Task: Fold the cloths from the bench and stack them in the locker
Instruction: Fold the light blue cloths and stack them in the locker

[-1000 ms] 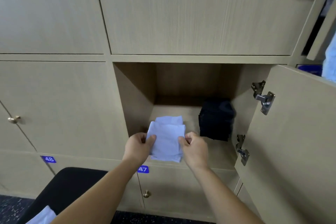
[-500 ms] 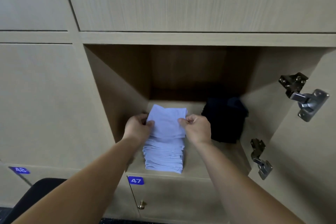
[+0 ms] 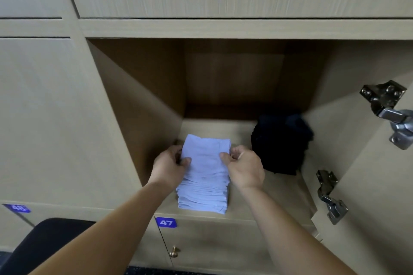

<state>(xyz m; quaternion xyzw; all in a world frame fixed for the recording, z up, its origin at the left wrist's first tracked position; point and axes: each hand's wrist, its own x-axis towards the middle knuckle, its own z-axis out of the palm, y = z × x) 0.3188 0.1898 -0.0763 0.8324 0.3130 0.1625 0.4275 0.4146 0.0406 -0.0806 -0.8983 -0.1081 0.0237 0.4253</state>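
Observation:
A folded light-blue cloth (image 3: 205,154) lies on top of a tall stack of folded light-blue cloths (image 3: 202,198) on the floor of the open locker (image 3: 223,127), at its front left. My left hand (image 3: 169,166) pinches the top cloth's left edge between thumb and fingers. My right hand (image 3: 244,166) pinches its right edge the same way. Both forearms reach in from below.
A pile of dark cloths (image 3: 281,143) sits at the right inside the locker. The open locker door (image 3: 380,185) with two metal hinges (image 3: 391,109) stands at the right. Closed doors numbered 47 (image 3: 165,222) and 48 lie below. A black bench (image 3: 42,243) sits at lower left.
Both hands carried the folded cloth forward into the locker and lowered it onto the light-blue stack. The camera came closer to the locker.

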